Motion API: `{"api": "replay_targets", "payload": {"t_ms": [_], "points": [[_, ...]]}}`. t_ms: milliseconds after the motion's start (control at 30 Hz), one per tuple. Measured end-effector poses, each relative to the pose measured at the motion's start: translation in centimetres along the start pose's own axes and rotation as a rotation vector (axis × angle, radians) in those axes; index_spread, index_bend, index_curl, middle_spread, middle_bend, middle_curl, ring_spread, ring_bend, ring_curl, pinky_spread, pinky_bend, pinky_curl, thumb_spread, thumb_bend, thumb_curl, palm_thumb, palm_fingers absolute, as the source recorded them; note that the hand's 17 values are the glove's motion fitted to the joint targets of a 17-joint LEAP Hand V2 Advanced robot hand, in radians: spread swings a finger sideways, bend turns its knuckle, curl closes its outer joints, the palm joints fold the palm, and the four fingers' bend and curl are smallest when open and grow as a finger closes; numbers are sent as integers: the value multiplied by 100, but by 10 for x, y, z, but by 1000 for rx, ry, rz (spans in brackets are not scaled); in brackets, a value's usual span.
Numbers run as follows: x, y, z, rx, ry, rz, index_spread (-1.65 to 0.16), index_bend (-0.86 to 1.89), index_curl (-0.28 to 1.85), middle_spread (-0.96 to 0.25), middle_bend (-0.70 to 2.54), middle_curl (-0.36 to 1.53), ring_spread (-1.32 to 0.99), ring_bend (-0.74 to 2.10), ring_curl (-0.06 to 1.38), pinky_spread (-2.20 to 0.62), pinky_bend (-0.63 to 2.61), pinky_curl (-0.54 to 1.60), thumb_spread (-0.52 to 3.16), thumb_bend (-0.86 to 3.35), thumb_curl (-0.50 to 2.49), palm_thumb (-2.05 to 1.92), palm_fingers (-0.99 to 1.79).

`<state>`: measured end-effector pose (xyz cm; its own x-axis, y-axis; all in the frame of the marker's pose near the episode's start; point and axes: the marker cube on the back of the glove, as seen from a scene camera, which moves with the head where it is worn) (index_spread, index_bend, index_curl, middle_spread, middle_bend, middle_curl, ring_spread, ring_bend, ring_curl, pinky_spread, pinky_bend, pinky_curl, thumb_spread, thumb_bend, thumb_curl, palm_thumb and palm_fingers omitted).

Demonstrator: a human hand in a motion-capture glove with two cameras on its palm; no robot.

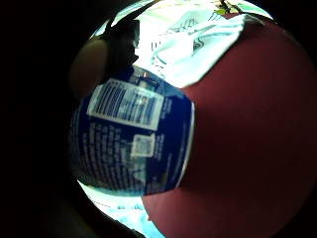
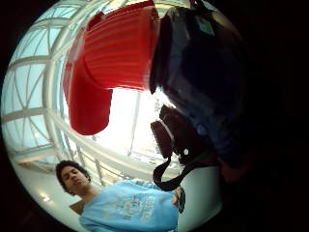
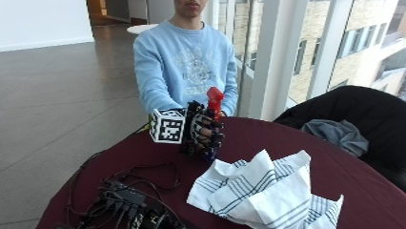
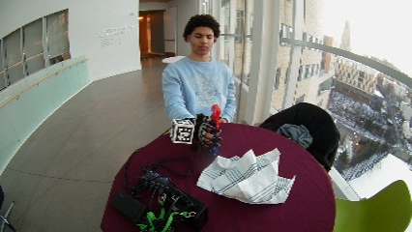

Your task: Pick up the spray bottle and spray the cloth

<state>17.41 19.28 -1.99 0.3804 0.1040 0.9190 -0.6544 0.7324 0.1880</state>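
Gripping the spray bottle (image 3: 214, 109) upright, the gloved right hand (image 3: 204, 130) curls its fingers round the blue body at centre frame, red nozzle on top, striped cloth (image 3: 263, 191) crumpled on the maroon desk (image 3: 355, 176) lower right, person seated behind.

Daylight pours in through the tall windows (image 4: 309, 72) beside the round table (image 4: 257, 140), and the sky beyond them burns out to white. The striped cloth (image 3: 266, 191) glares against the dark maroon tabletop. Seen from the palm, the spray bottle (image 2: 116, 53) is backlit, its blue label (image 1: 129, 144) shaded. The gloved right hand (image 3: 203, 131) reads dark.
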Motion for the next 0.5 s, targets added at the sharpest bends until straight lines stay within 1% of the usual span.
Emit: {"api": "replay_targets", "payload": {"t_ms": [133, 233, 400, 500], "points": [[2, -7, 0, 7, -16, -5, -34, 22, 29, -5, 23, 39, 1, 29, 32, 23, 18, 33, 114, 0, 30, 66, 69], [0, -12, -2, 13, -32, -13, -30, 23, 31, -5, 26, 40, 1, 32, 33, 24, 13, 30, 115, -1, 31, 66, 81], [-9, -21, -9, -27, -64, -17, -25, 22, 34, -7, 30, 43, 0, 39, 35, 25, 10, 27, 116, -1, 32, 66, 95], [-18, -27, -17, -59, -58, -19, -23, 22, 36, -7, 31, 43, 0, 41, 37, 26, 12, 26, 116, -3, 31, 62, 99]]}}
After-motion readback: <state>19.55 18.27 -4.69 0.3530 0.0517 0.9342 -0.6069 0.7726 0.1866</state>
